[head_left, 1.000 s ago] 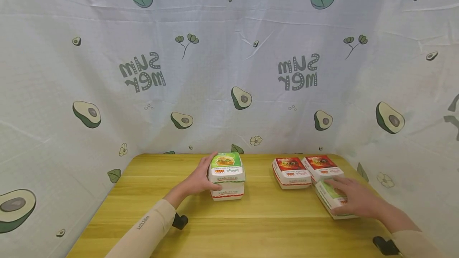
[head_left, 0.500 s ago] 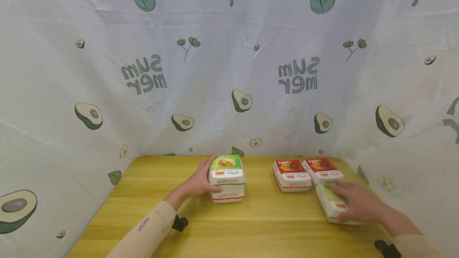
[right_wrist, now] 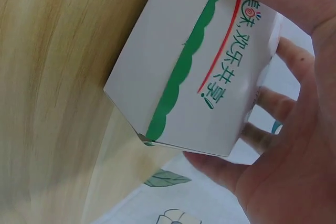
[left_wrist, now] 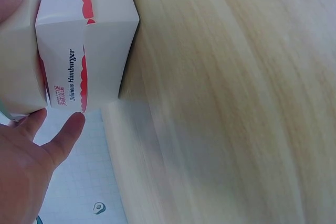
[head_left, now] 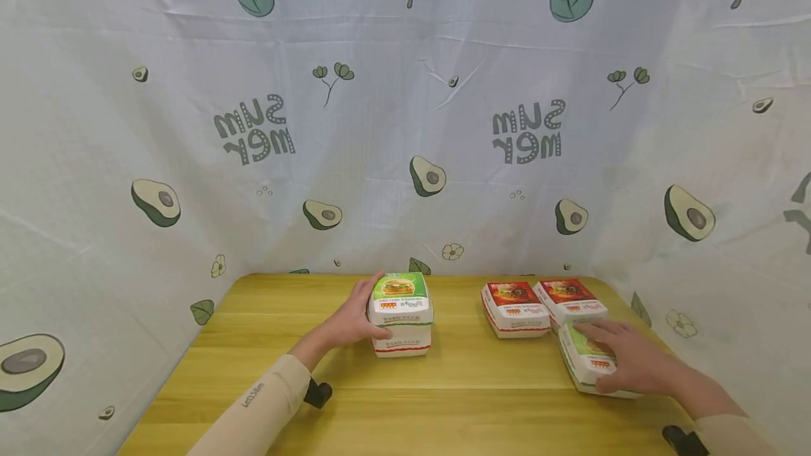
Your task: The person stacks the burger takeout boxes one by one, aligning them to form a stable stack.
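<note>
burger box [head_left: 586,357] with a green-printed lid, at the right side of the desk [head_left: 475,400], under the person's right hand [head_left: 630,357]. that hand is grasping it: the thumb lies along the near side and the fingers reach over the lid to the far side. the right wrist view shows the box's white wall with a green scalloped band, a red line and green chinese characters. whether its base rests fully on the desk, i cannot tell.

just behind this box sits a right red-topped box [head_left: 569,300], and close to that one's left is a left red-topped box [head_left: 516,308]. both lids carry a burger picture, and both boxes lie flat on the desk.

well apart from these, left of the desk's middle, is a stack of two. the upper box [head_left: 400,299] has a green lid with a burger picture; the lower box [head_left: 405,343] is white with a red scalloped band, and its side reads "delicious hamburger". the person's left hand [head_left: 352,315] grasps the upper box from the left, thumb at the front, fingers round the back.

cream sleeves [head_left: 256,407] cover both forearms, with a small black device [head_left: 318,394] showing at the left wrist. beyond the yellowish wood-grain desk hangs a pale cloth [head_left: 355,146] printed with avocados, leaves, flowers and the word "summer", mirrored.
</note>
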`<control>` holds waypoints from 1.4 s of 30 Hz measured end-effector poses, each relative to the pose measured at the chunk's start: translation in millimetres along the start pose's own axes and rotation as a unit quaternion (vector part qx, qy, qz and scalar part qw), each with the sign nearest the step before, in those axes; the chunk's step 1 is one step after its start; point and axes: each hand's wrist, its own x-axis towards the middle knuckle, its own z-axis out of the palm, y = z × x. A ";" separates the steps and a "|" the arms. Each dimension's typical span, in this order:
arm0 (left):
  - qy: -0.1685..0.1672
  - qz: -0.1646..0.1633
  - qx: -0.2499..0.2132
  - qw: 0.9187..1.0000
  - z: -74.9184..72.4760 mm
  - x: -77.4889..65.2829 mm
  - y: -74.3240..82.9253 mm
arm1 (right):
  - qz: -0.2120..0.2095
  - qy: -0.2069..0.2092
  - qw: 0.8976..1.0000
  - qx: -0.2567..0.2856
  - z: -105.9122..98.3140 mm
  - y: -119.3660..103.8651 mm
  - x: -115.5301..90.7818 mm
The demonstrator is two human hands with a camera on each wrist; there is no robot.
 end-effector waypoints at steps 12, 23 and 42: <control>0.000 0.005 -0.001 1.000 -0.2 1.3 -2.5 | 0.000 -0.009 1.000 0.018 3.2 5.0 -0.4; -0.002 0.002 0.008 1.000 -0.3 1.1 -1.5 | 0.006 -0.004 1.000 0.018 3.6 3.6 -1.6; -0.003 0.002 0.009 1.000 -0.9 1.9 -2.0 | 0.015 -0.003 1.000 0.014 0.5 -5.8 1.4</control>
